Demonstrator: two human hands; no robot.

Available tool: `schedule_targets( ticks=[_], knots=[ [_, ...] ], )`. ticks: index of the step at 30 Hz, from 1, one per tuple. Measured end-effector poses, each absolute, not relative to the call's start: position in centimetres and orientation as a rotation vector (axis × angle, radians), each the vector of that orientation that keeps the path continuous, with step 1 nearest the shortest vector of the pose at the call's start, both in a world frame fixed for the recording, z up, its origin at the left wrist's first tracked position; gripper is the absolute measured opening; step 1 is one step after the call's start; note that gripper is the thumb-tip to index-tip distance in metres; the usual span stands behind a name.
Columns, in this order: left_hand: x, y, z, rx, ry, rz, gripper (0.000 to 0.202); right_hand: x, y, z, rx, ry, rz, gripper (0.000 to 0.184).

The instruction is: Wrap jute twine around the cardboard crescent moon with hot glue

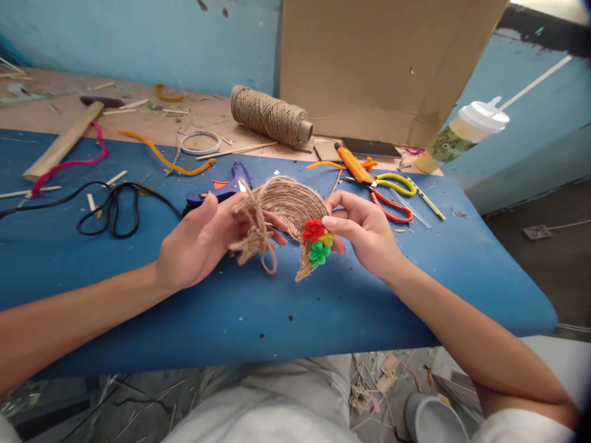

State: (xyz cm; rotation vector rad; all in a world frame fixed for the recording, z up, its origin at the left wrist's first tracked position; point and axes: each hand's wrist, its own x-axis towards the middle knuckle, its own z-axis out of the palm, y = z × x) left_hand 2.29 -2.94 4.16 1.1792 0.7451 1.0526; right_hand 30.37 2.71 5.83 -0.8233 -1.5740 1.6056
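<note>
A crescent wrapped in jute twine [295,198] is held between both hands above the blue table. My right hand [367,232] pinches its right end, thumb in front, beside a red felt-like flower [314,230], a green flower [319,253] and a partly covered yellow one [327,239]. At the other end hangs a loose twine bow [252,243]. My left hand [196,240] holds that end with its fingers behind and through the twine, thumb raised off it. Just behind the crescent lies a blue glue gun [237,178], partly hidden.
A twine spool [270,117] lies at the back near a cardboard sheet [369,67]. To the right are an orange utility knife [354,165], scissors [391,208] and a lidded cup [462,135]. A hammer [67,138] and black cord [111,206] are on the left.
</note>
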Motion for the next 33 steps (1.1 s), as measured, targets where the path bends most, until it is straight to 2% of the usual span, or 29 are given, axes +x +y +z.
schedule_targets(
  ticks=[12,23,33],
  knots=[
    [2.5,-3.1,3.8,1.295,0.93,1.118,0.059,30.3,2.3,5.9,-0.764,-1.572,1.775,0.042],
    [3.4,-3.8,4.4,1.218,1.002,1.135,0.079,29.9,1.9,4.6,-0.672,-1.571,1.985,0.044],
    [3.2,-3.9,4.2,1.176,0.977,1.099,0.083,30.0,2.0,4.5,-0.664,-1.553,1.988,0.045]
  ],
)
